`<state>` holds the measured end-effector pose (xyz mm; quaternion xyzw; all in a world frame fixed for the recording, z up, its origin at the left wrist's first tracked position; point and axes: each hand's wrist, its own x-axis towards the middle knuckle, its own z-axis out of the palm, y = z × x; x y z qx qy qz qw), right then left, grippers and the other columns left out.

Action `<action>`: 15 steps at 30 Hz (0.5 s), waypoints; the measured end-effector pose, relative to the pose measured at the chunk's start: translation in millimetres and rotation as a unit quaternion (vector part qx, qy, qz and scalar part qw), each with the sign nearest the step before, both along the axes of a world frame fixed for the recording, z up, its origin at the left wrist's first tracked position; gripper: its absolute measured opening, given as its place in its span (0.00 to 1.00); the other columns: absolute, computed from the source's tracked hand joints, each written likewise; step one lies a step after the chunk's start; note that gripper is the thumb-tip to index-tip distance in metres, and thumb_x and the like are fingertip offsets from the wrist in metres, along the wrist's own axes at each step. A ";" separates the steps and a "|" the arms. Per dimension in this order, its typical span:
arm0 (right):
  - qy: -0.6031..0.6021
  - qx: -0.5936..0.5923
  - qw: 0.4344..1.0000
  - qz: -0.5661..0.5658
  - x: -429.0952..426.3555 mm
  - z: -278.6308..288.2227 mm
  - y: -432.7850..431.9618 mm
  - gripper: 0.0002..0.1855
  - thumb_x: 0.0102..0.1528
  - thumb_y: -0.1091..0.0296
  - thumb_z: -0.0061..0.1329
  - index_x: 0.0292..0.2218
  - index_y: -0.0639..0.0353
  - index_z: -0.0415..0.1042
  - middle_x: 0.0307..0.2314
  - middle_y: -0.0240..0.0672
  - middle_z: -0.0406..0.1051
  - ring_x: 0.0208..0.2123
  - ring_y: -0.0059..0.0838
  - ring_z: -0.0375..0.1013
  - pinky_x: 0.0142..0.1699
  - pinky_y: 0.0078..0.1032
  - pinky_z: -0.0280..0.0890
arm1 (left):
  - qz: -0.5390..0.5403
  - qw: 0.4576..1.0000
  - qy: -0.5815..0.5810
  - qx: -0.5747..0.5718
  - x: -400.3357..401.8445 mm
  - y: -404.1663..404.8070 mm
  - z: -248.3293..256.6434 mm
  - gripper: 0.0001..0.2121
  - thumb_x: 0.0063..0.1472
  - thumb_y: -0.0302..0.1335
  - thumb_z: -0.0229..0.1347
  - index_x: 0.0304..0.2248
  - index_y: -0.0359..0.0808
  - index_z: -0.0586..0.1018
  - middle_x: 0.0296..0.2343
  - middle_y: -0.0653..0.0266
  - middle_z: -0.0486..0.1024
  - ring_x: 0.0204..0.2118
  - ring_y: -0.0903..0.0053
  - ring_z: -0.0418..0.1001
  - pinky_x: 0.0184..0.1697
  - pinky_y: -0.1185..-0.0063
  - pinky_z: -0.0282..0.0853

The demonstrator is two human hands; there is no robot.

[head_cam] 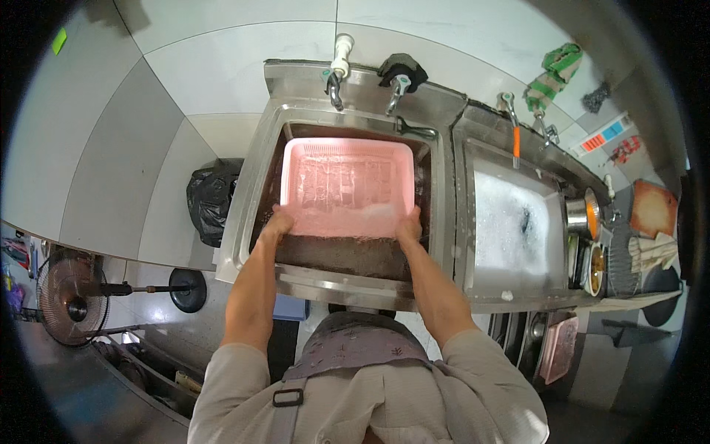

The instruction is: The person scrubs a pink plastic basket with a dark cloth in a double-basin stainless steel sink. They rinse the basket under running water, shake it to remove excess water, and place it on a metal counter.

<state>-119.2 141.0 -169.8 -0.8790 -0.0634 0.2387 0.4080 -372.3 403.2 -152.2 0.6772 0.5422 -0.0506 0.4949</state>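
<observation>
In the head view, a pink plastic basket lies in the left basin of a stainless steel sink. Water and some foam show inside it along the near side. My left hand grips the basket's near left corner, and my right hand grips the near right corner. The undersides of the hands and most fingers are hidden. Dark water or a dark basin floor shows between the basket and the near wall. Beyond the basket, a metal tap and a second tap with a black cloth stand at the back.
The right basin holds white suds. An orange-tipped tap reaches over its back edge. Metal bowls stand at its right. A black plastic bag lies left of the sink; a standing fan is farther left.
</observation>
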 end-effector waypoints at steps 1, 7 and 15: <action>-0.005 0.011 1.000 -0.021 3.8 -1.2 6.9 0.29 0.60 0.70 0.37 0.62 0.59 0.50 0.55 0.55 0.64 0.56 0.52 0.66 0.60 0.40 0.60 | 0.008 1.000 -0.002 0.027 -0.6 3.7 -6.4 0.34 0.57 0.26 0.49 0.60 0.21 0.52 0.53 0.33 0.67 0.57 0.52 0.68 0.60 0.67 0.63; -0.011 -0.047 0.998 0.041 12.5 9.1 21.4 0.36 0.55 0.67 0.46 0.62 0.63 0.49 0.52 0.57 0.66 0.55 0.51 0.67 0.57 0.39 0.64 | 0.054 0.988 0.047 0.136 -3.2 46.3 -61.6 0.26 0.60 0.27 0.49 0.55 0.22 0.64 0.49 0.41 0.72 0.51 0.54 0.73 0.51 0.65 0.73; 0.096 -0.056 0.969 0.222 67.0 145.7 39.7 0.36 0.56 0.45 0.48 0.50 0.73 0.65 0.41 0.55 0.73 0.35 0.44 0.78 0.31 0.35 0.74 | -0.059 0.997 -0.040 0.024 8.6 52.7 121.1 0.24 0.68 0.42 0.38 0.27 0.31 0.76 0.12 0.67 0.67 0.09 0.82 0.62 0.08 0.79 0.52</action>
